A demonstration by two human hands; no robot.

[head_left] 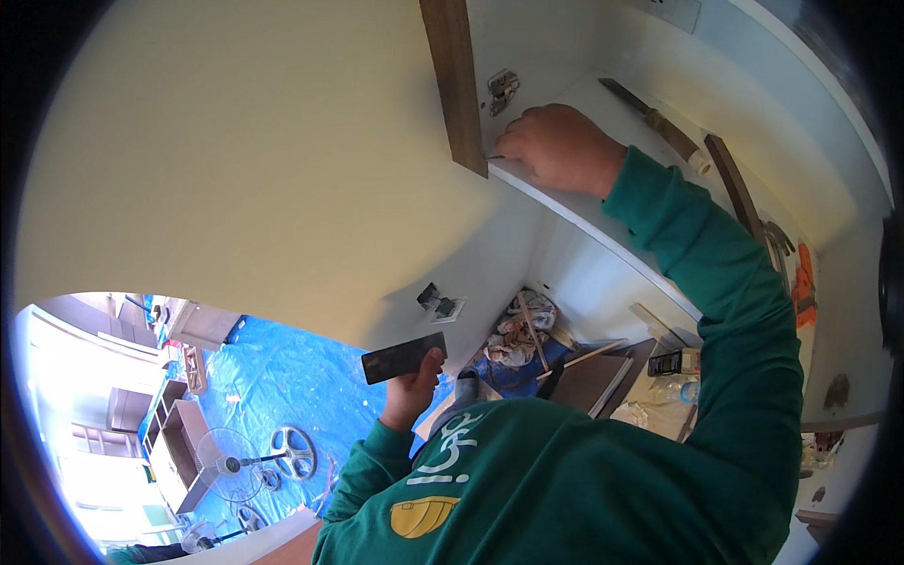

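Note:
My left hand (409, 395) is low in front of me, closed round a dark flat rectangular block (403, 359) whose exact kind I cannot make out. Up in the white cabinet, my right hand (560, 148) has its fingers curled together at the front corner of the shelf (603, 232), beside the brown wooden edge strip (454, 89). A thin dark tip shows under those fingers; what they pinch is mostly hidden. Just above this hand, a metal hinge (503, 91) is fixed to the cabinet side. A chisel with a wooden handle (670, 132) lies farther back on the shelf.
Along the shelf to the right are a brown wood strip (734, 184), a curved metal tool (779, 237) and an orange item (805, 285). An open socket box (440, 303) sits in the wall below. Blue sheeting (311, 377) covers the floor, with a standing fan (229, 464) on it.

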